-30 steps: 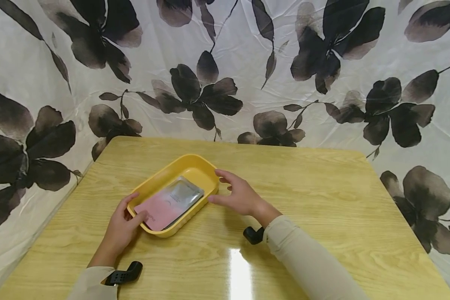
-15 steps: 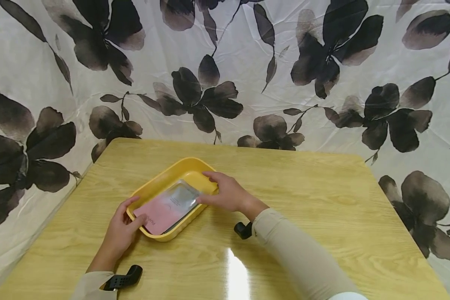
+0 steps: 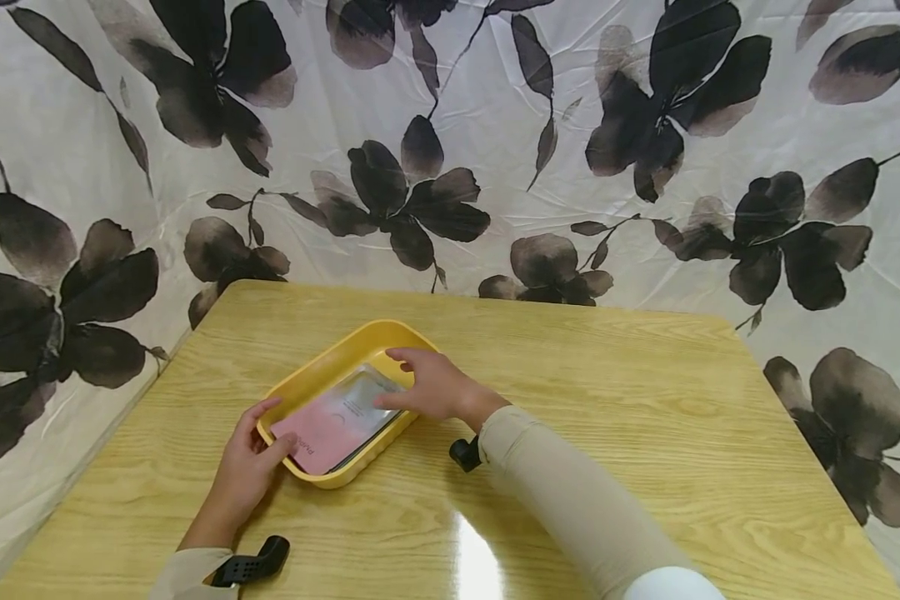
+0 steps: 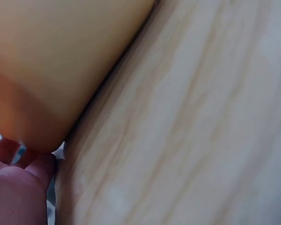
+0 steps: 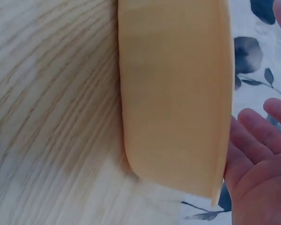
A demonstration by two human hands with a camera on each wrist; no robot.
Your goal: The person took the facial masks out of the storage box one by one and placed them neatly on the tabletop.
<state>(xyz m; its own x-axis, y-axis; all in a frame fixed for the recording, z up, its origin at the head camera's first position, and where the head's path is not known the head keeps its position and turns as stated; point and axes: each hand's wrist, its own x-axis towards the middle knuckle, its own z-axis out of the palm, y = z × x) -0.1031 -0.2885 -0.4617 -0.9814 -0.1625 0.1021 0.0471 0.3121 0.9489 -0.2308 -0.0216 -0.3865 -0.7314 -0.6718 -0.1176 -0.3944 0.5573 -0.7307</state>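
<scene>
A yellow plastic bin (image 3: pixel 352 333) sits slantwise on the table. In it lies a flat pink-and-silver packet (image 3: pixel 337 421), like a sheet-mask sachet, with a dark edge showing beneath. My left hand (image 3: pixel 243 467) holds the bin's near left end, thumb over the rim and fingers round the outside. In the left wrist view, the left fingers (image 4: pixel 28 164) meet the bin's corner. My right hand (image 3: pixel 435 387) reaches over the bin's right side, thumb above the packet's silver end and fingers spread. The right wrist view shows that hand (image 5: pixel 262 164) past the rim, fingers loosely extended.
The wood-grain table (image 3: pixel 607 417) extends to the right of the bin. Behind it hangs a white floral cloth (image 3: pixel 525 158), which also covers the left side. A black wrist mount (image 3: pixel 251 567) sticks out from the left sleeve, another (image 3: pixel 465 454) from the right.
My right hand has moved left, from the bin's outer right rim to over its inside and the packet's silver end. My left hand keeps its hold on the bin.
</scene>
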